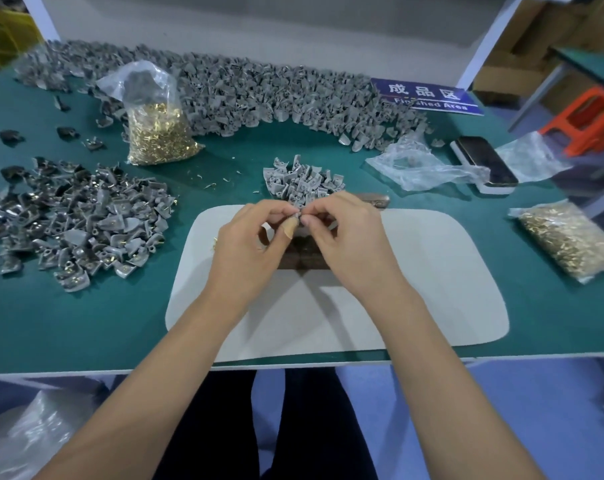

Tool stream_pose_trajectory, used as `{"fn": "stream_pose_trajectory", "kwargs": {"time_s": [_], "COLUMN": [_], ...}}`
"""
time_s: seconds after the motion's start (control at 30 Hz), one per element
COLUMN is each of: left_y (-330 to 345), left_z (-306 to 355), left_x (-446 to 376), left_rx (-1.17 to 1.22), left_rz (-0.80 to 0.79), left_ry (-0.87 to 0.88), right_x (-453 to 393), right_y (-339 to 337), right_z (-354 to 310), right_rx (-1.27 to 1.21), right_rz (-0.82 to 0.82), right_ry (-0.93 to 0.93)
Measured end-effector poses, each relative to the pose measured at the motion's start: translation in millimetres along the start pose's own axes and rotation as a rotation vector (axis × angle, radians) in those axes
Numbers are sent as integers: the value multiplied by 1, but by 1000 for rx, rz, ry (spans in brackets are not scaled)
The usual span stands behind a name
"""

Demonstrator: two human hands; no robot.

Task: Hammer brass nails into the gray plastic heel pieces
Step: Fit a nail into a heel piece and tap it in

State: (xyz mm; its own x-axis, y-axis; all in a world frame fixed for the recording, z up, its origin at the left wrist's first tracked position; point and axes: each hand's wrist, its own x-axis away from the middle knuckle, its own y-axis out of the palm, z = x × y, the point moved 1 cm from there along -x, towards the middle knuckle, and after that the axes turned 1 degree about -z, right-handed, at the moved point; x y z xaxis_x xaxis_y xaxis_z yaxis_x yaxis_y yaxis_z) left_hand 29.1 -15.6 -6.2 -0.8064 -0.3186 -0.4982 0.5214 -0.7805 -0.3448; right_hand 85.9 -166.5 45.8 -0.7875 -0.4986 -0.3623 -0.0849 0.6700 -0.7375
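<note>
Both hands meet at centre frame above the white mat: the left hand point(248, 233) and right hand point(338, 230) pinch one small gray heel piece point(296, 216) between fingertips. It looks light, stiff and fiddly; gripping its edges seems safest.

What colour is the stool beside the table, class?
Orange: the stool shows at the right edge of the head view.
</note>
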Motion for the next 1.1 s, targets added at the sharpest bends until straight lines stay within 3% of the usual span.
{"fn": "stream_pose_trajectory", "kwargs": {"time_s": [0.23,0.37,0.47,0.77,1.1], "left_y": [4,6,8,10,9], "left_z": [-2,2,3,-1,-2], "left_x": [1,0,2,2,1], "left_rx": [-5,82,122,102,126], "left_rz": [10,46,37,35,47], "left_ry": [0,-34,-68,-71,-93], "right_x": [-3,0,2,-3,3], "right_y": [-6,-2,2,0,3], "right_z": [-6,0,8,-1,2], "right_rx": [119,-57,-102,139,-103], "right_rz": [-62,58,43,-39,49], "right_ry": [-136,-63,44,18,87]}}
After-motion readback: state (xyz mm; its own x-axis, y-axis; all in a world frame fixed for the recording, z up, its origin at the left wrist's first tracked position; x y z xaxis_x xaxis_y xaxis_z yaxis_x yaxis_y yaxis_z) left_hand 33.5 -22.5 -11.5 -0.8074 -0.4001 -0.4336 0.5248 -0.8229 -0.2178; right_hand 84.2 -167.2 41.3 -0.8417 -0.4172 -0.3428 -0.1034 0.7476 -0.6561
